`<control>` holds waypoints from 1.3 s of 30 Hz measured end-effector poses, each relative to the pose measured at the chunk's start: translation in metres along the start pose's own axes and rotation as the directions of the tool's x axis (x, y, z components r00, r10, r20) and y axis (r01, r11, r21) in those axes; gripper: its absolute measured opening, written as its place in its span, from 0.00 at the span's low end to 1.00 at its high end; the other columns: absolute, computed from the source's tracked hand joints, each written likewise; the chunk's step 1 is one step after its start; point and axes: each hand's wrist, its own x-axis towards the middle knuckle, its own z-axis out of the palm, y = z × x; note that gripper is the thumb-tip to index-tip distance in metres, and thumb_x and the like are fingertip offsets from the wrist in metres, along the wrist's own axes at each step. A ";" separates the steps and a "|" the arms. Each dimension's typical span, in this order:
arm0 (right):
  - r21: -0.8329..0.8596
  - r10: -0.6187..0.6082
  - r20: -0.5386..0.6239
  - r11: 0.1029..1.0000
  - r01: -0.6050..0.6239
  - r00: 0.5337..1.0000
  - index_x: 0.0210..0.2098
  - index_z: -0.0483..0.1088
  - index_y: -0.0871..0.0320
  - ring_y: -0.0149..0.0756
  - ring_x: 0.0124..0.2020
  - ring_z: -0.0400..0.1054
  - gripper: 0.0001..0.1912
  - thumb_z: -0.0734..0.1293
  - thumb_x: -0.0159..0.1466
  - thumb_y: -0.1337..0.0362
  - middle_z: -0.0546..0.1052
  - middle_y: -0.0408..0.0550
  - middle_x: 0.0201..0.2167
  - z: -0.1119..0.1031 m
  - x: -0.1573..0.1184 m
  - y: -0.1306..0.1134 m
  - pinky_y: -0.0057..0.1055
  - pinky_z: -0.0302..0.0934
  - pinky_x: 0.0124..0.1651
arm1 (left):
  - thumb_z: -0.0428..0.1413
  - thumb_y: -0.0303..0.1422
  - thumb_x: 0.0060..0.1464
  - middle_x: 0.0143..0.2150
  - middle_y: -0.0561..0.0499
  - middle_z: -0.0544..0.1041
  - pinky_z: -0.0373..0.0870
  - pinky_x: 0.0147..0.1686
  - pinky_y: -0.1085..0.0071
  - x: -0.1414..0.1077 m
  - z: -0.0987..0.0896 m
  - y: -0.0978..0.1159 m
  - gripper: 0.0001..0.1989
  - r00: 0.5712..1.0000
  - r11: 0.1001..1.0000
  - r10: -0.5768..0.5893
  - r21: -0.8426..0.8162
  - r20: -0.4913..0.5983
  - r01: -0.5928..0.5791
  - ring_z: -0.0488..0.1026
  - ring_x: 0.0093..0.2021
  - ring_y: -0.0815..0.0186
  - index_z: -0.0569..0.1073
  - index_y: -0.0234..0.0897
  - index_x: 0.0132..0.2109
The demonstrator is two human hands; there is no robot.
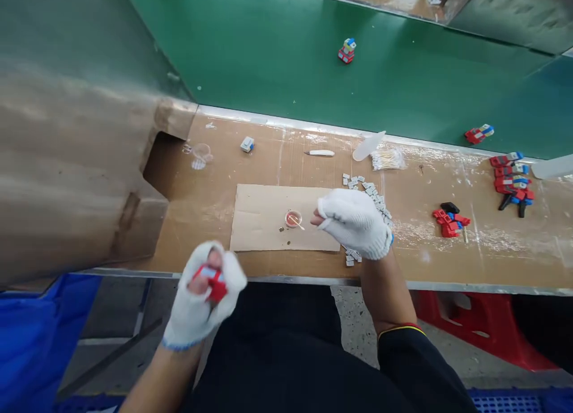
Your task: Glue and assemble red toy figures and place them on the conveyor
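My left hand (203,302), in a white glove with bare fingertips, is closed round a small red plastic toy part (217,286) with a pale patch. It hovers at the table's front edge, slightly blurred. My right hand (351,222), gloved the same way, is over the right end of a cardboard sheet (255,219) with its fingers curled together. Whatever is between those fingertips is hidden. Left of it, a small round cup (293,219) of reddish stuff holds a cotton swab (296,223). Small grey plastic pieces (378,201) lie scattered beside and partly behind my right hand.
Behind the cardboard are a white-handled knife (320,153), a translucent bottle (369,145), bagged cotton swabs (387,159) and a grey-white block (247,144). Red parts (449,222) and red-blue toys (510,177) lie rightward. A metal panel (80,138) bounds the left.
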 end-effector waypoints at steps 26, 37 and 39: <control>0.107 0.077 0.313 0.987 -0.116 0.947 0.40 0.69 0.50 0.39 0.33 0.64 0.09 0.71 0.77 0.66 0.77 0.42 0.33 0.002 -0.016 0.010 0.38 0.56 0.39 | 0.85 0.48 0.55 0.52 0.48 0.90 0.83 0.31 0.74 0.160 -0.004 0.010 0.26 0.969 0.970 0.239 -0.069 0.056 -0.235 0.90 0.39 0.63 0.82 0.42 0.47; 0.132 0.101 0.344 0.979 -0.155 0.934 0.41 0.72 0.51 0.40 0.34 0.66 0.06 0.72 0.74 0.67 0.78 0.43 0.34 0.005 -0.023 0.017 0.39 0.57 0.41 | 0.84 0.49 0.57 0.43 0.50 0.90 0.74 0.25 0.75 0.160 -0.007 0.016 0.26 0.985 0.967 0.171 -0.193 0.018 -0.165 0.82 0.32 0.65 0.79 0.46 0.48; 0.160 0.058 0.362 0.979 -0.123 0.931 0.40 0.72 0.51 0.39 0.34 0.64 0.07 0.70 0.73 0.70 0.77 0.43 0.35 0.013 -0.018 0.013 0.39 0.53 0.41 | 0.87 0.45 0.51 0.49 0.50 0.90 0.80 0.32 0.75 0.161 -0.007 0.012 0.28 0.980 0.963 0.201 -0.181 -0.008 -0.199 0.84 0.37 0.67 0.78 0.45 0.46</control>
